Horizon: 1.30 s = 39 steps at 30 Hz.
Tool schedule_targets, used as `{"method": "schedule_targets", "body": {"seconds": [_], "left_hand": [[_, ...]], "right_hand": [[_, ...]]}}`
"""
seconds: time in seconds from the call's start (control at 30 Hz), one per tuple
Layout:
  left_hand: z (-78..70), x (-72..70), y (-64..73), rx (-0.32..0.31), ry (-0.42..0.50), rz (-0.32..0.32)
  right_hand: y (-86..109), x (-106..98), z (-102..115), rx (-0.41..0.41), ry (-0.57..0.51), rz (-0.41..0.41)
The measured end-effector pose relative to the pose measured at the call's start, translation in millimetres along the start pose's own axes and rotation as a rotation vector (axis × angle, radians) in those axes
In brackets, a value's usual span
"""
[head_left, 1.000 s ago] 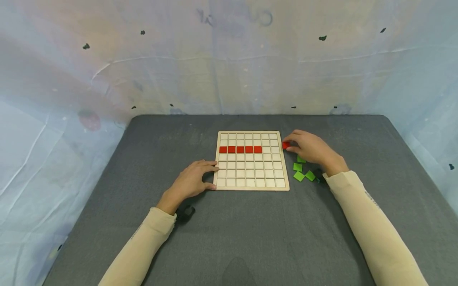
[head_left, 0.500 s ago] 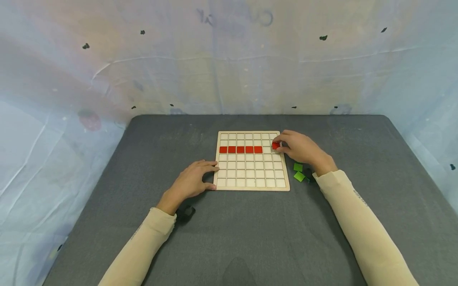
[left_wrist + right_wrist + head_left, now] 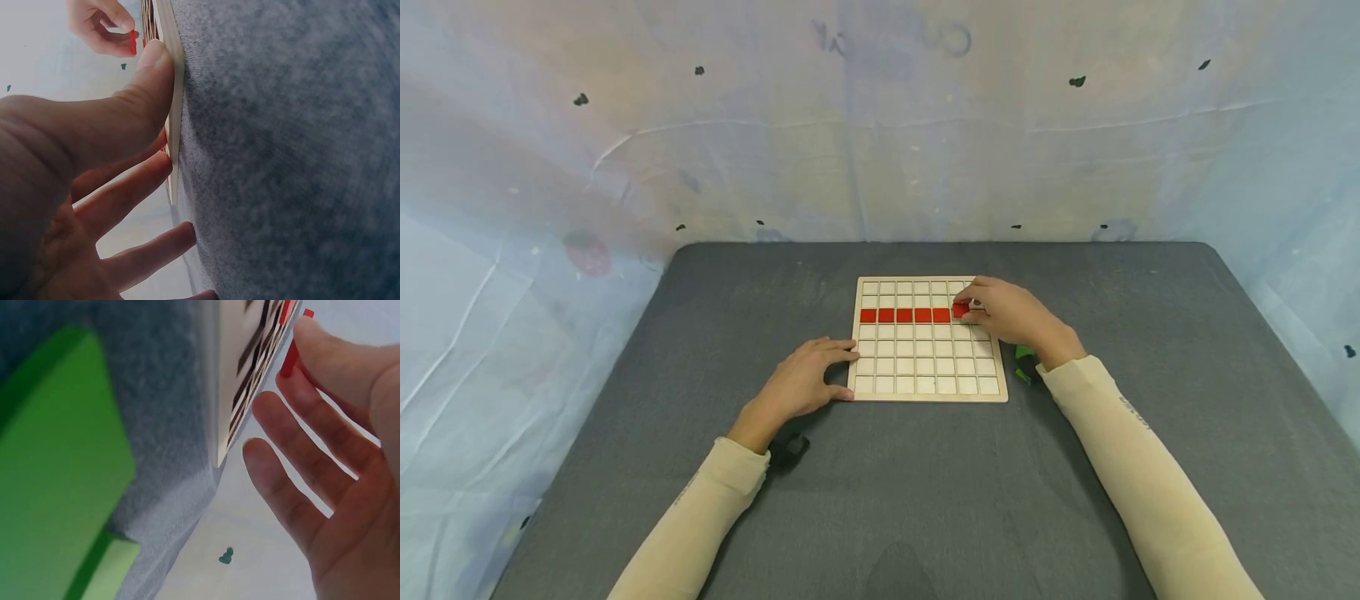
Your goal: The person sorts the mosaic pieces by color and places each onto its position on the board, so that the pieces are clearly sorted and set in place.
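A square wooden grid board (image 3: 893, 367) lies on the dark grey table. Several red square tiles (image 3: 904, 316) fill a row in its third line from the far edge, starting at the left. My right hand (image 3: 1011, 315) pinches another red tile (image 3: 960, 310) between thumb and index finger. That tile is just right of the row, tilted and above the board, as the right wrist view shows. At the board's left side, my left hand (image 3: 801, 379) rests with spread fingers, its thumb and some fingertips touching the edge (image 3: 177, 119).
Green square tiles (image 3: 1022, 353) lie on the table right of the board, partly hidden under my right wrist; they loom close in the right wrist view. A pale patterned cloth (image 3: 880, 125) hangs behind the table (image 3: 895, 483) and at its sides.
My right hand has carried the red tile leftward, from beside the board's right edge to over the grid near the red row. The left hand has stayed in place.
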<state>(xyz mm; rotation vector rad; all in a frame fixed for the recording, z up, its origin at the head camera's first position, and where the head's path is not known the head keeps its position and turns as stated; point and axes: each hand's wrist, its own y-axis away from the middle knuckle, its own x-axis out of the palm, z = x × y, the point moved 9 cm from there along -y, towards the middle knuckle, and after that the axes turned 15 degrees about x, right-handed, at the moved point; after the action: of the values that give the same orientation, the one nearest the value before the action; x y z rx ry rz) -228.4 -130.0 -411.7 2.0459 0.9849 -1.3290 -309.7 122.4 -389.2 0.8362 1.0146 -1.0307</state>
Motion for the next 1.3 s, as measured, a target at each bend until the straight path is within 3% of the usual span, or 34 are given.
{"method": "schedule_targets", "body": {"seconds": [0.63, 0.97, 1.3], "left_hand": [[1.2, 1.3, -0.2, -0.013, -0.009, 0.009], [1.4, 0.9, 0.3, -0.012, -0.010, 0.008], [0.5, 1.1, -0.5, -0.008, -0.014, 0.007]], "right_hand": [[-4.2, 8.8, 3.3, 0.015, 0.046, 0.047], [-4.7, 8.5, 4.6, -0.007, 0.056, 0.020], [-1.2, 8.0, 0.0, 0.008, 0.012, 0.038]]}}
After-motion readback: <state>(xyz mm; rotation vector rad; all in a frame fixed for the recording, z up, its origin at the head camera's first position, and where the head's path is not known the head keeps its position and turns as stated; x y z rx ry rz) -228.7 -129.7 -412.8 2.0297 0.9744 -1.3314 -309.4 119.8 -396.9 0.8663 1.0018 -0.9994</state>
